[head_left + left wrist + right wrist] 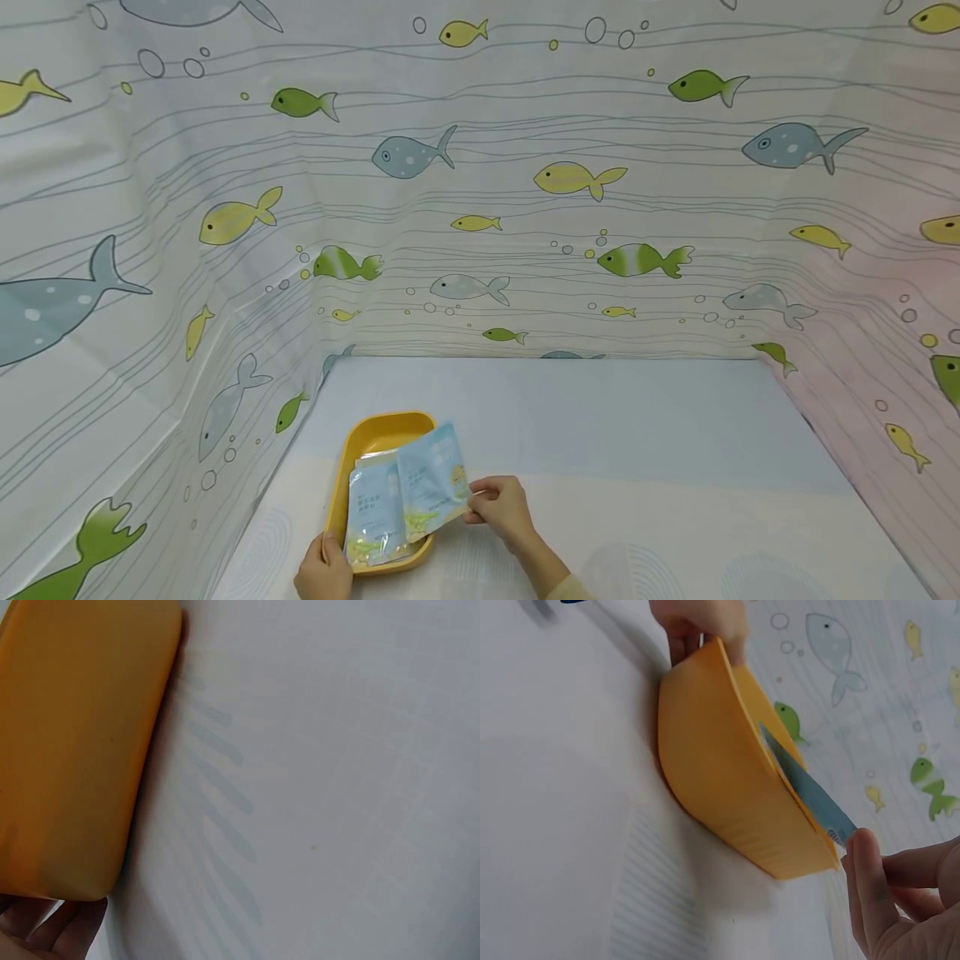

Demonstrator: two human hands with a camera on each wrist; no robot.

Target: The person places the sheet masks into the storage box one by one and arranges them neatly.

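tray: yellow tray [375,437] on the table [637,467], near its left edge
left hand: left hand [324,571] grips tray's near rim, steadying it
right hand: right hand [501,507] pinches blue packet [431,483] by its edge, tilted over tray's right rim
second packet: second packet [372,515] lies inside tray
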